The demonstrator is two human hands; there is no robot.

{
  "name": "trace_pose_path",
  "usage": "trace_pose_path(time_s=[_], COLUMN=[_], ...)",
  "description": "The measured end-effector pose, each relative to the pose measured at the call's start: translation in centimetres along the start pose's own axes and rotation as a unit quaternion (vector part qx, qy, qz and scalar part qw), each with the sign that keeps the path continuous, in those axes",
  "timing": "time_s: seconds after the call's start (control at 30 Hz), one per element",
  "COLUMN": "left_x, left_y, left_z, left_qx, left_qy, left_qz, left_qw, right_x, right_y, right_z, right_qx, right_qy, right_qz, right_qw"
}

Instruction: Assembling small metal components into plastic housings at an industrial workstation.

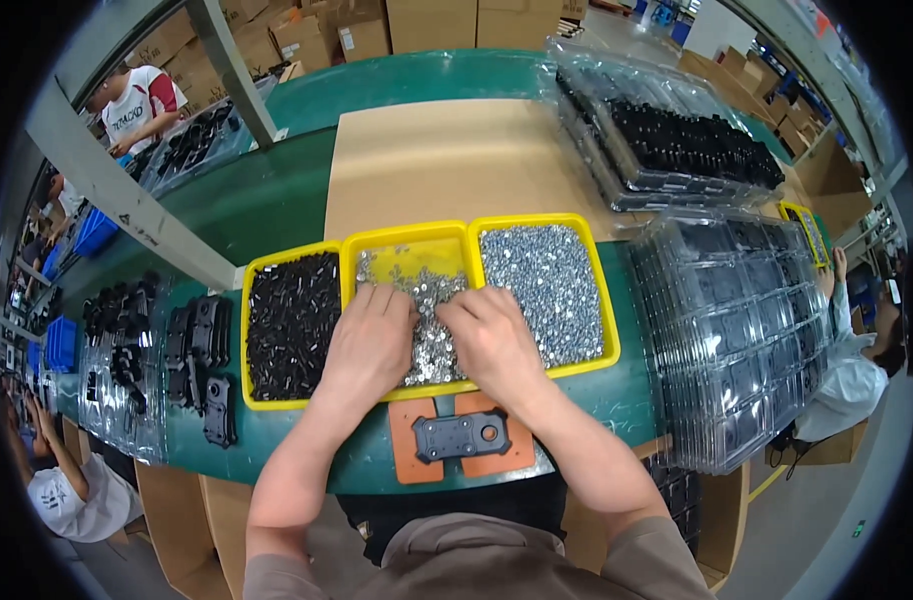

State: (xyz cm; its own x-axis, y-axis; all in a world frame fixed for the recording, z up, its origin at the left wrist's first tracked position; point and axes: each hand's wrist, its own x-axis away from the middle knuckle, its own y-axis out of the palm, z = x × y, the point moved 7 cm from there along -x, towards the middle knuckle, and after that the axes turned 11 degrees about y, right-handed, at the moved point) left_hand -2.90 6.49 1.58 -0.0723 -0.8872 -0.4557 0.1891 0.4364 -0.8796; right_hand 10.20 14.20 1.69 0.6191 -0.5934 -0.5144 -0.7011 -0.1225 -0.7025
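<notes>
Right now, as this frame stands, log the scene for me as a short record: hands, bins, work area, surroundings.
left hand: fingers bunched in the middle yellow bin; grip hidden
right hand: same bin, fingers bent down at the silver pieces; grip unclear
left bin: short black parts
right bin: small silvery parts
nearest the person: dark plate on orange pads
left of bins: black housings
right of bins: stacked clear trays
beyond bins: cardboard sheet
</notes>
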Motion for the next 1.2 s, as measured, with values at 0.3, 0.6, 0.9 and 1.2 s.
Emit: trace_pose_path(time_s=[0.3,0.6,0.9,1.2], left_x=[-0.5,0.3,1.3,-0.3], left_y=[-1.0,-0.7,-1.4,-3.4], left_z=[1.4,1.1,1.1,0.2], left_qx=[0.009,0.036,0.071,0.066], left_qy=[0.025,-0.006,-0.028,0.018], left_qz=[0.016,0.031,0.040,0.134], left_qw=[1.000,0.999,0.996,0.989], right_x=[-0.2,-0.6,0.2,-2.4], right_y=[-0.5,-0.8,-0.7,-4.6], right_z=[0.4,0.6,-0.3,0.2], right_qx=[-0.025,-0.024,-0.005,-0.119], right_qy=[0.041,0.025,0.028,0.008], right_qz=[-0.016,0.002,-0.013,0.054], right_qw=[0.999,0.999,1.000,0.991])
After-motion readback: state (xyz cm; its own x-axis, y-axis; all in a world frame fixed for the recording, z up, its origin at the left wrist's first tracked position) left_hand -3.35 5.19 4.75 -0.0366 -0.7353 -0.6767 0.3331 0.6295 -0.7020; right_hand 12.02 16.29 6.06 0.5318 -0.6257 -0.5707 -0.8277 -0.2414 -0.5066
